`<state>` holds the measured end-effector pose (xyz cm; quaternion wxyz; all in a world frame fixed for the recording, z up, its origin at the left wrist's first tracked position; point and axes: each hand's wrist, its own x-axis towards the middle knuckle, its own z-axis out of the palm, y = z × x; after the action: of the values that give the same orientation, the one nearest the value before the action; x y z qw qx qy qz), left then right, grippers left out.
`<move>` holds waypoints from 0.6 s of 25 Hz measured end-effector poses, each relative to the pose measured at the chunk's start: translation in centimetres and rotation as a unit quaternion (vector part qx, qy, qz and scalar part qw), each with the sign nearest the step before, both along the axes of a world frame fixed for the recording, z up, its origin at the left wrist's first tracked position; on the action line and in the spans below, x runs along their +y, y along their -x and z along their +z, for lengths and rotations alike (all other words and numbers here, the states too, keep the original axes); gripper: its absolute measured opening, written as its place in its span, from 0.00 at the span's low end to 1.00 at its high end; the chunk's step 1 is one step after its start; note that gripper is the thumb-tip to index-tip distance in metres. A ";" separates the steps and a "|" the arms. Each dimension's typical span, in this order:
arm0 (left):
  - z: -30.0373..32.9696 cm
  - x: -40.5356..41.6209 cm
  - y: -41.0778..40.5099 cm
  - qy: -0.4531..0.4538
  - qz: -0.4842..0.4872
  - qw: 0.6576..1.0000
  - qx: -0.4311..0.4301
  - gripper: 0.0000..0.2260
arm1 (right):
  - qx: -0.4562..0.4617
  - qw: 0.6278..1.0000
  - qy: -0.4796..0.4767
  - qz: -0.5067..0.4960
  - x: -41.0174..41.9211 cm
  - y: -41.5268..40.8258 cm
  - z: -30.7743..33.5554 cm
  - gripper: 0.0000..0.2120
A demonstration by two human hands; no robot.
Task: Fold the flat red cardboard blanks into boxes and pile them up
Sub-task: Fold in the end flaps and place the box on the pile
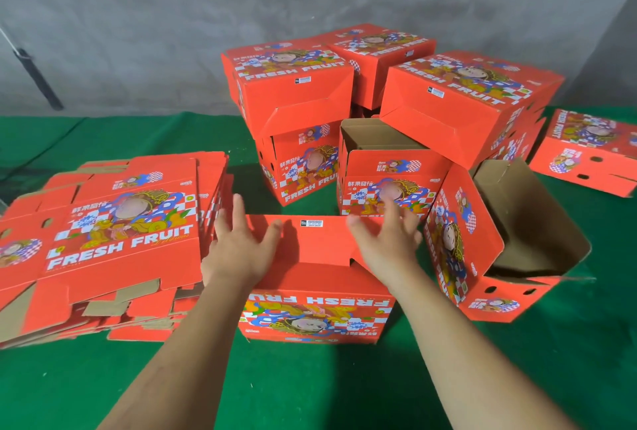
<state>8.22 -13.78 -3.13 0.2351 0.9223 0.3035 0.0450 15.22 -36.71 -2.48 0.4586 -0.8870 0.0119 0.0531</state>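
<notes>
A folded red "FRESH FRUIT" box [317, 295] stands on the green cloth right in front of me, its print upside down to me. My left hand [241, 243] hovers over its top left corner with fingers spread straight. My right hand [386, 240] is over the top right part, fingers spread and blurred. Neither hand grips anything. A stack of flat red blanks [113, 233] lies to the left. Behind is a pile of folded boxes [344, 112], some stacked two high.
An open-sided red box [499, 240] lies tipped at the right, brown inside showing. Another folded box [589, 150] lies at the far right. The green cloth [310, 385] covers the floor. A grey concrete wall [138, 33] rises behind.
</notes>
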 end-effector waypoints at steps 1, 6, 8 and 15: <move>0.0 0.0 0.4 0.032 0.016 0.999 0.010 0.37 | 0.078 0.992 -0.089 -0.049 -0.4 -0.1 0.1 0.37; 1.1 -1.3 2.5 0.254 0.099 0.941 -0.203 0.18 | 0.292 0.910 -0.282 -0.084 -3.7 0.7 0.4 0.37; 2.0 -1.6 3.0 0.342 0.133 0.877 -0.311 0.10 | 0.268 0.909 -0.309 -0.082 -4.5 0.3 1.1 0.29; 0.6 -0.8 3.5 0.523 0.005 0.784 -0.333 0.38 | 0.355 0.834 -0.415 0.077 -8.2 1.1 -1.3 0.31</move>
<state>4.74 -14.60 -2.49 0.7680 0.5835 0.1883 0.1850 14.12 -44.95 -3.79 0.7421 -0.5316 0.0821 0.4000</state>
